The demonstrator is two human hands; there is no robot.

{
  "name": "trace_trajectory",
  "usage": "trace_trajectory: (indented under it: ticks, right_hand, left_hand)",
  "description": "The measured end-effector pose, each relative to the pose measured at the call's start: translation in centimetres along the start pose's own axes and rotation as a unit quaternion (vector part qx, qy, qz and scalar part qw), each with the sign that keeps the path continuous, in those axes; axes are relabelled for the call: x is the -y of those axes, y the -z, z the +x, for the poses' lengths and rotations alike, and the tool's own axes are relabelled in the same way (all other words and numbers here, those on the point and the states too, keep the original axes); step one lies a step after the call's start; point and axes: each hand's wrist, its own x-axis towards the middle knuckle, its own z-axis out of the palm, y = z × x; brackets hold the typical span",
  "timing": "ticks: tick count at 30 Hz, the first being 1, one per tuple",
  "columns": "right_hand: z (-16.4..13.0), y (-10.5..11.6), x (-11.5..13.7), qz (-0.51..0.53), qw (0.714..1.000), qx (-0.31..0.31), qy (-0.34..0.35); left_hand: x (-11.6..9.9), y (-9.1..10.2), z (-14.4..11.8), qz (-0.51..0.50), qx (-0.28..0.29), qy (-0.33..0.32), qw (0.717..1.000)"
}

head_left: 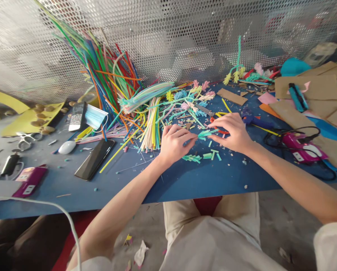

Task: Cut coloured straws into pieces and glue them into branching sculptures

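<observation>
Loose pale top with short sleeves, cream trousers
The plain, greyish-beige top creases at five o'clock; its wide right sleeve shows at four, an edge of the left sleeve at seven. Left hand, right hand and slender forearms are bare.

Over there a mesh screen stands behind the table; pipe cleaners heap up before it, left of centre; nearer lies a phone, a mouse to its left, scissors farther left; a sprig sits between left hand and right hand, cut pieces before it; cardboard lies far right.
</observation>
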Motion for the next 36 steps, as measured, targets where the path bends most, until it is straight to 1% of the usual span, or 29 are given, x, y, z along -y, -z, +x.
trace_trajectory:
  ticks: [4,10,15,18,21,25,29,33,36]
  right_hand:
    - [-0.1,0.2,-1.2,-0.004,0.999,0.034,0.001]
    - [-0.6,0.6,-2.9,0.001,0.999,0.044,-0.011]
    - [-0.6,1.0,-4.3,-0.003,1.0,0.012,-0.018]
    - [-0.7,0.9,-4.6,0.006,1.0,0.003,-0.02]
    - [-0.7,0.7,-4.1,0.009,1.0,0.006,-0.023]
    - [-0.6,0.7,-2.7,0.008,1.0,0.011,-0.008]
    - [-0.4,1.3,-1.8,0.018,1.0,-0.013,0.009]
    - [-0.5,1.8,-1.3,0.012,1.0,-0.019,0.008]
    - [-0.7,2.0,-0.8,-0.009,0.999,-0.029,0.036]
  left_hand:
    - [0.3,-0.2,-0.1,-0.004,0.011,0.018,1.0]
    - [0.8,-0.2,0.1,-0.001,0.018,0.034,0.999]
    - [1.8,-0.2,0.0,0.008,0.022,0.042,0.999]
    - [2.3,-0.2,0.0,0.009,0.018,0.035,0.999]
    - [2.3,0.0,0.1,-0.009,0.021,0.02,1.0]
    - [1.6,0.3,0.2,-0.061,0.028,0.01,0.998]
    - [0.7,0.5,0.0,-0.109,0.031,-0.001,0.994]
    - [0.1,0.7,0.0,-0.113,0.004,-0.023,0.993]
    - [-0.3,1.3,0.1,-0.093,-0.024,-0.047,0.994]
